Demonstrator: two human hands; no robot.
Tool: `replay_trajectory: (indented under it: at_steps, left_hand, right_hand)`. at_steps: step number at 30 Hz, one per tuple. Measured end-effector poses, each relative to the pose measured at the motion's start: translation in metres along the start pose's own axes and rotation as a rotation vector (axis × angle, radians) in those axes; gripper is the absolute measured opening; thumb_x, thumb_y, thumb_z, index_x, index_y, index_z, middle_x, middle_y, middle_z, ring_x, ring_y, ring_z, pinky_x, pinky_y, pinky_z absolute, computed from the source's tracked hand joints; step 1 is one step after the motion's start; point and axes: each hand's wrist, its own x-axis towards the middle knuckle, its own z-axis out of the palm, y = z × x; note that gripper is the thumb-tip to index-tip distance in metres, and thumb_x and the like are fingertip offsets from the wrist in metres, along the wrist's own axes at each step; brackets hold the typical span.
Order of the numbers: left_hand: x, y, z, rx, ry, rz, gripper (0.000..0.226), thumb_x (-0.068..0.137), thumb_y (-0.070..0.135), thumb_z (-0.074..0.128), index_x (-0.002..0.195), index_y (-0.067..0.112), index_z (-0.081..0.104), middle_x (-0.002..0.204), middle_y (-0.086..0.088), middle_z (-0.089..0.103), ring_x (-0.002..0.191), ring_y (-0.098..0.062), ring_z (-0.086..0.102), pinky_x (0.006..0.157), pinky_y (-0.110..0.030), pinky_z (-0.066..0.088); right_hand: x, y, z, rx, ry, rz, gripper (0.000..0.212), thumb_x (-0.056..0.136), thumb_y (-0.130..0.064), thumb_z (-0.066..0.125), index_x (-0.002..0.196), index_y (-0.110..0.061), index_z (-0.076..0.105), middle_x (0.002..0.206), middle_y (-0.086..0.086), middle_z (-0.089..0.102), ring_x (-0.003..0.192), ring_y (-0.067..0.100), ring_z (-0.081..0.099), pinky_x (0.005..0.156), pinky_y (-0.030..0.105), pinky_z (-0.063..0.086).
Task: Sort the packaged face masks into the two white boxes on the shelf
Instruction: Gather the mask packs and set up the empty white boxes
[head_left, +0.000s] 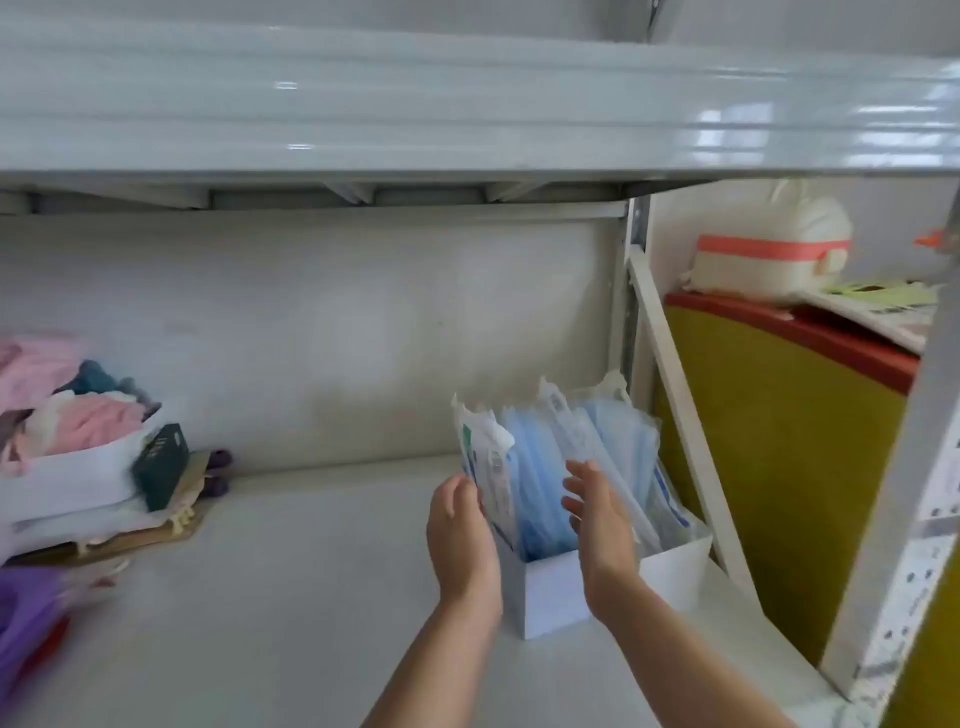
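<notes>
Two white boxes stand side by side at the right end of the shelf: the nearer left box (550, 597) and the right box (675, 566). Both hold upright packaged blue face masks, one bundle (535, 483) in the left box and another (623, 441) in the right. My left hand (460, 530) rests against the outer left side of the left box's packs, fingers touching a white-backed pack (485, 457). My right hand (597, 525) presses flat against the right side of the same bundle. The packs sit between my two palms.
A white bin (78, 467) of pink and teal fabric sits at the far left with a dark green box (161, 465) leaning on it. Purple cloth (26, 613) lies at the lower left. The shelf's upright post (631, 312) and a diagonal brace (685, 431) flank the boxes. A yellow panel (779, 467) stands beyond.
</notes>
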Motion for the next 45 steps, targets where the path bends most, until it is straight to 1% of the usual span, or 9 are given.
replay_trajectory:
  at_steps: [4,6,12,20,25,31,40,42,45]
  left_hand:
    - [0.004,-0.004,0.005,0.042,-0.059,-0.020,0.034,0.097,0.022,0.039,0.130,0.021,0.048,0.121,-0.001,0.056,0.096,-0.013,0.053,0.079,-0.025,0.037]
    - [0.004,-0.004,0.006,0.063,-0.103,-0.041,0.039,0.097,0.021,0.039,0.137,0.018,0.042,0.107,0.006,0.055,0.081,-0.005,0.051,0.065,-0.021,0.036]
    - [0.003,-0.001,0.013,0.128,-0.178,-0.112,0.039,0.086,0.027,0.049,0.123,0.015,0.053,0.109,0.004,0.061,0.093,-0.015,0.057,0.073,-0.028,0.041]
    - [0.022,-0.005,0.027,0.181,-0.228,-0.108,0.042,0.072,0.027,0.050,0.113,0.021,0.060,0.103,-0.003,0.068,0.095,-0.022,0.065,0.076,-0.032,0.052]
    - [0.048,-0.017,0.030,0.326,-0.218,-0.092,0.055,0.059,0.041,0.048,0.113,0.032,0.058,0.102,0.003,0.070,0.098,-0.025,0.066,0.097,-0.047,0.048]
    - [0.046,-0.004,0.021,0.551,-0.422,-0.019,0.060,0.071,0.008,0.052,0.127,0.028,0.046,0.103,0.000,0.066,0.087,-0.015,0.064,0.065,-0.022,0.050]
    - [0.057,-0.004,0.033,0.506,-0.371,-0.101,0.049,0.097,0.040,0.034,0.142,0.022,0.034,0.134,-0.004,0.052,0.118,-0.021,0.049,0.100,-0.030,0.036]
    - [0.059,-0.005,0.036,0.635,-0.325,-0.123,0.053,0.097,0.045,0.027,0.144,0.022,0.033,0.144,-0.006,0.045,0.138,-0.025,0.034,0.117,-0.044,0.019]
    - [0.060,0.001,0.037,0.676,-0.287,-0.155,0.050,0.101,0.037,0.019,0.145,0.018,0.033,0.152,-0.007,0.033,0.146,-0.024,0.015,0.120,-0.045,-0.003]
  right_hand:
    - [0.018,0.001,0.002,-0.136,0.032,0.059,0.044,0.100,-0.044,0.031,0.136,-0.021,0.042,0.139,0.004,0.046,0.127,0.024,0.044,0.110,0.042,0.035]
    - [0.024,0.000,0.005,-0.224,-0.003,0.073,0.041,0.099,-0.041,0.033,0.133,-0.019,0.041,0.133,0.006,0.047,0.114,0.022,0.046,0.102,0.040,0.039]
    - [0.040,0.003,0.013,-0.500,0.002,0.011,0.046,0.098,-0.042,0.033,0.135,-0.017,0.043,0.135,0.007,0.050,0.121,0.026,0.048,0.102,0.040,0.040]
    - [0.065,-0.005,0.010,-0.534,-0.172,0.094,0.052,0.101,-0.039,0.029,0.115,0.000,0.059,0.105,0.020,0.064,0.097,0.031,0.061,0.095,0.044,0.048]
    - [0.084,0.000,0.023,-0.494,-0.350,0.257,0.056,0.097,-0.051,0.032,0.123,-0.006,0.054,0.112,0.014,0.062,0.101,0.025,0.061,0.096,0.038,0.049]
    - [0.083,0.013,0.032,-0.254,-0.382,0.390,0.049,0.098,-0.049,0.033,0.134,-0.020,0.048,0.123,0.014,0.061,0.109,0.027,0.062,0.098,0.042,0.050]
    - [0.077,0.014,0.032,-0.268,-0.342,0.438,0.060,0.094,-0.060,0.034,0.130,-0.014,0.049,0.136,0.013,0.052,0.126,0.028,0.050,0.109,0.045,0.039]
    - [0.080,0.020,0.037,-0.322,-0.362,0.444,0.077,0.085,-0.072,0.034,0.138,-0.017,0.044,0.142,0.012,0.048,0.129,0.028,0.047,0.111,0.045,0.037]
    - [0.086,0.027,0.043,-0.386,-0.345,0.469,0.086,0.080,-0.078,0.031,0.142,-0.020,0.039,0.143,0.012,0.046,0.131,0.029,0.045,0.111,0.046,0.037]
